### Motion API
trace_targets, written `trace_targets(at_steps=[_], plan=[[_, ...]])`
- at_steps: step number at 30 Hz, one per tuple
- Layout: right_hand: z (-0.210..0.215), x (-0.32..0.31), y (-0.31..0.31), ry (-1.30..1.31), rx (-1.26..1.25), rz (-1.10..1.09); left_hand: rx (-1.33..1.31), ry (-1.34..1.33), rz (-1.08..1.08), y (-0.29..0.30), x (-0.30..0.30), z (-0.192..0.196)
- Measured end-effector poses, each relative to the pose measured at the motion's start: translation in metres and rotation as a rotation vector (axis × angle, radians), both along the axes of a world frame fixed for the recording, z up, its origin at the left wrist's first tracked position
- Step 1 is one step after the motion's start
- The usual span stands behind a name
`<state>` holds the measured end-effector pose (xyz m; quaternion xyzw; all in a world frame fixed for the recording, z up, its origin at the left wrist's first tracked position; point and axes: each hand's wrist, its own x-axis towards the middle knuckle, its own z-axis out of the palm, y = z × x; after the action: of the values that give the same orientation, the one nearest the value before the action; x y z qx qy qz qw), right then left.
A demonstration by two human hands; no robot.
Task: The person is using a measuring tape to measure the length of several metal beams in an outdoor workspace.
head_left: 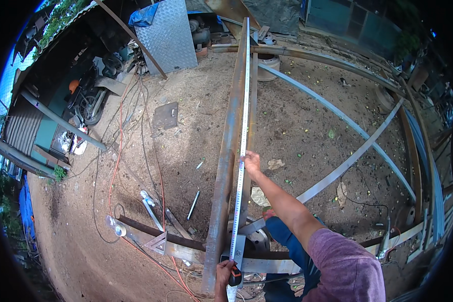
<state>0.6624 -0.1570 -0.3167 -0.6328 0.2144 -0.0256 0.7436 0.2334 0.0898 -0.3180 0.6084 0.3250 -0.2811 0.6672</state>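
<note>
- Our tape blade [246, 90] ran top-to-btm ctr along the steel beam [223, 186]; taut & straight seemed best.
- R hand [251, 162], ctr: fingers pinched blade; we prob. needed light grip.
- L hand [223, 274], btm ctr: fingers curled round tape case [235, 277], best kept steady.

the left hand [223, 273] grips a black and orange tape measure [235, 278] by the near end of a rusty steel beam [229, 151], while the right hand [251, 161] holds the pale blade [246, 100], which runs along the beam's right edge toward its far end. a triangular metal square [157, 244] rests at the left part of the crossbeam [185, 252] (a small round white object [120, 230] sits closer to its left end).
</note>
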Motion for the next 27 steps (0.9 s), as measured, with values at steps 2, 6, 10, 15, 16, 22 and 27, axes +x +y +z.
trace_targets(at_steps=[2, 6, 10, 15, 16, 22, 27], plan=[[0.000, 0.001, 0.001, 0.000, -0.004, 0.003, 0.001, -0.001, 0.010, -0.001, 0.002, 0.001], [-0.003, 0.004, -0.005, -0.007, 0.007, -0.013, 0.002, -0.008, -0.005, -0.004, 0.006, 0.003], [0.002, 0.000, -0.001, -0.001, 0.010, 0.010, 0.021, -0.011, -0.005, -0.001, 0.003, 0.003], [0.000, -0.001, -0.004, -0.003, 0.013, 0.024, 0.036, -0.016, -0.028, -0.002, 0.002, 0.004], [-0.001, -0.002, -0.003, 0.000, -0.009, 0.033, 0.045, -0.023, -0.038, -0.002, 0.001, 0.005], [-0.005, 0.000, 0.000, -0.003, 0.039, 0.013, 0.051, -0.012, -0.020, 0.000, 0.000, 0.004], [-0.013, 0.001, 0.010, 0.026, 0.079, 0.069, 0.071, -0.015, 0.016, 0.008, 0.000, 0.004]])
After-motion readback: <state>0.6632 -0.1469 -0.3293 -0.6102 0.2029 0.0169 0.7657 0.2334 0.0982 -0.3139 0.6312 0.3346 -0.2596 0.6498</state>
